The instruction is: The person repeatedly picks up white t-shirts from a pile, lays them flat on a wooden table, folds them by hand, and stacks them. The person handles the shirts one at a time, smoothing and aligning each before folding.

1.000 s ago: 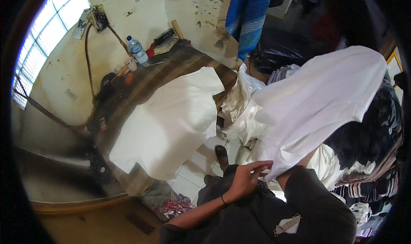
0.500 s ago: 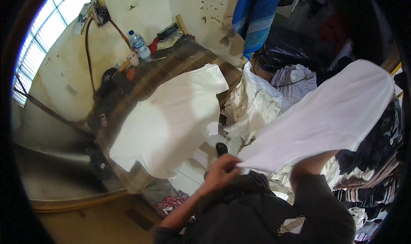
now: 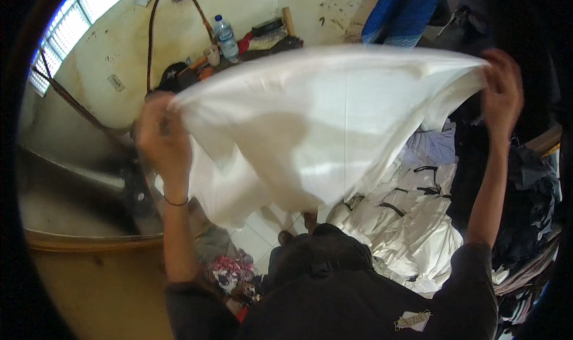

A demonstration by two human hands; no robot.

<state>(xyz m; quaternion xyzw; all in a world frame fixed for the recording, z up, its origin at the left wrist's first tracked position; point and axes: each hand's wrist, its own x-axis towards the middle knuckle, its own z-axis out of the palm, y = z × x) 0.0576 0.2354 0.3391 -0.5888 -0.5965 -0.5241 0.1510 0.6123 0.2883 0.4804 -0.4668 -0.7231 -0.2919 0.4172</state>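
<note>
A wide white shirt (image 3: 304,119) hangs spread out in the air between my two hands, its upper edge pulled into a long curve. My left hand (image 3: 164,134), blurred by motion, pinches its left corner. At the far right my right hand (image 3: 502,95) grips the opposite corner, where the fabric folds over. Behind and below the held cloth, most of the table is hidden. The white shirt lying there is largely covered too, and I cannot tell its edges from the held one.
A water bottle (image 3: 225,38) and a cup (image 3: 212,54) stand at the table's back by the wall. White garments (image 3: 406,220) are heaped on the right, dark clothes (image 3: 537,179) beyond them. A blue cloth (image 3: 400,14) hangs behind. Patterned fabric (image 3: 233,274) lies low on the left.
My left hand has moved up and left, and my right hand now shows at the right. The white shirt has swung from the right across the table and is spread wide.
</note>
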